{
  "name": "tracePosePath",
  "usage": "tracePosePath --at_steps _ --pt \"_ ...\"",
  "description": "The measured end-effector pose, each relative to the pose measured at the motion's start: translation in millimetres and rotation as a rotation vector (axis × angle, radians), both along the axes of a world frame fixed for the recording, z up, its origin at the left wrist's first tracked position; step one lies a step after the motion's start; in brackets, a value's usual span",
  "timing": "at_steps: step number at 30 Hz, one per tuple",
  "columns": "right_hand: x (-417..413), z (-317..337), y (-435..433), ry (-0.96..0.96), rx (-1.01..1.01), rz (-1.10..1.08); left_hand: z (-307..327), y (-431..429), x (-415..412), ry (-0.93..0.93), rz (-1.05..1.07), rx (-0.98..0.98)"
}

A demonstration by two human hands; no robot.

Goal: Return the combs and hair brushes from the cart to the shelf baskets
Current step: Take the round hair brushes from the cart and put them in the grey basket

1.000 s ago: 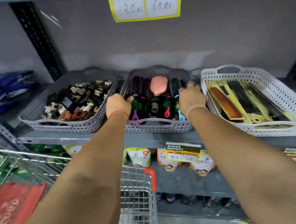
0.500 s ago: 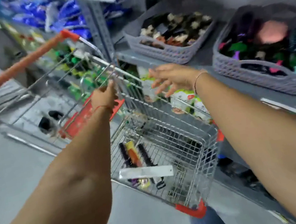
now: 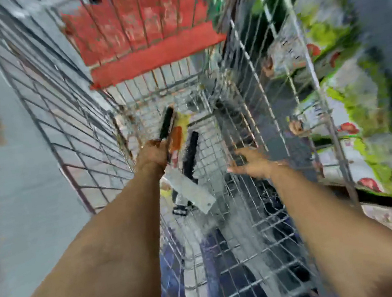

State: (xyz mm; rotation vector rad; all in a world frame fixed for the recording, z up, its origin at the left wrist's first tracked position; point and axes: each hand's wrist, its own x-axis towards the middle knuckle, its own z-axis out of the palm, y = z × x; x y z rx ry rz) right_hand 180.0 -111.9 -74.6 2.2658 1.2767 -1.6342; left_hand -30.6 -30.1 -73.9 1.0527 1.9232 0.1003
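Head camera looks steeply down into one silver wire shopping cart [image 3: 80, 130], whose red plastic child-seat flap [image 3: 148, 41] is folded at the far end; the whole picture is smeared by motion. Both bare arms reach into the cart. The left hand [image 3: 153, 156] is down at the cart floor, fingers curled on one packaged comb with a black toothed bar on a yellow and orange card [image 3: 172, 126]; the blur hides whether the pack is lifted or lies on the wire. The right hand [image 3: 251, 161] hangs spread wide and holds nothing, palm toward the cart's right side wall, fingers apart, just beside the wire. Between the two hands one long black comb [image 3: 190, 153] lies slanted on the cart floor, apart from both. Nearer the camera one flat pale grey rectangular pack [image 3: 191, 191] lies tilted beneath the left wrist, with something small and black under its lower edge that is too blurred to name. So three comb-like items can be counted in the cart. Outside the right wall, green and white product packets [image 3: 351, 104] fill a lower shelf.
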Motion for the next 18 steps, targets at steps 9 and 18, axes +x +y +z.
tracePosePath --at_steps 9,18 --pt "1 -64 -23 -0.15 0.178 0.038 -71 -26 3 0.137 0.28 -0.131" --pt "3 -57 -28 -0.145 0.123 0.025 -66 -2 -4 -0.388 0.814 -0.084"
